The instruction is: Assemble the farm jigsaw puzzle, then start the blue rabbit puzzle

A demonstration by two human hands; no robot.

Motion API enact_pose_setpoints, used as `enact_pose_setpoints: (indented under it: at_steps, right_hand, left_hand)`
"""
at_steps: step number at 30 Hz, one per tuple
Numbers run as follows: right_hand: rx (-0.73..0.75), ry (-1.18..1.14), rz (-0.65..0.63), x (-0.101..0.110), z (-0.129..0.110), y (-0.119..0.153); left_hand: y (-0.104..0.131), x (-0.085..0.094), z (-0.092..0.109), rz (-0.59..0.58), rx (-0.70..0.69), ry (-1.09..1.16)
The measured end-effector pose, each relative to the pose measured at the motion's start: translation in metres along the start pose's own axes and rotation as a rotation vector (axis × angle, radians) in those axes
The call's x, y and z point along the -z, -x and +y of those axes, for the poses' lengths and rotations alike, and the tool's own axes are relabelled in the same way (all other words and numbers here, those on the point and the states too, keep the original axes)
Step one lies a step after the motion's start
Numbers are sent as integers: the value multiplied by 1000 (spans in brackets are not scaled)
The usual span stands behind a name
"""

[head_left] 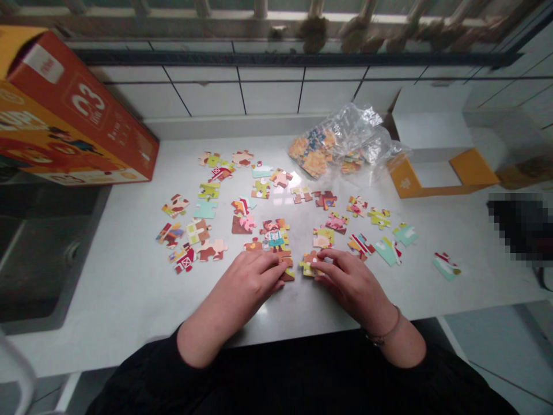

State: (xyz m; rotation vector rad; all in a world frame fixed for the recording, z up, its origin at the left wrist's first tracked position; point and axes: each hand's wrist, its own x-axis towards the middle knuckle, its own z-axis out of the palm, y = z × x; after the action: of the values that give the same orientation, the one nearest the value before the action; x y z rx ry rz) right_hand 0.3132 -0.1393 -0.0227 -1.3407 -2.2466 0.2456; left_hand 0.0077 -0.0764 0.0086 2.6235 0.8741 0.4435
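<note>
Near the counter's front edge, my left hand (254,274) has its fingers closed over the lower part of a few joined puzzle pieces (274,235) that show a figure in teal overalls. To its right my right hand (345,276) pinches a green and brown puzzle piece (309,264). A gap separates that piece from the joined ones. Just above it lies a yellow-green piece (324,237). Several loose pieces are spread to the left, such as a barn piece (185,259), and to the right, such as a teal piece (405,233).
An orange box (82,115) stands at the back left beside a sink (38,248). Clear plastic bags with more pieces (315,153) lie at the back, next to an open yellow and white box (444,173). A piece (447,266) lies apart at the right.
</note>
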Motion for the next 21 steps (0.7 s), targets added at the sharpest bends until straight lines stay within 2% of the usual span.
enact_pose_setpoints:
  at_steps: [8, 13, 21]
  right_hand:
    - [-14, -24, -5, 0, 0, 1]
    - [-5, -18, 2, 1, 0, -1]
    - [0, -12, -9, 1, 1, 0]
  left_hand:
    - [3, 7, -4, 13, 55, 27]
    - [-1, 2, -1, 8, -33, -29]
    - [-2, -4, 3, -9, 17, -45]
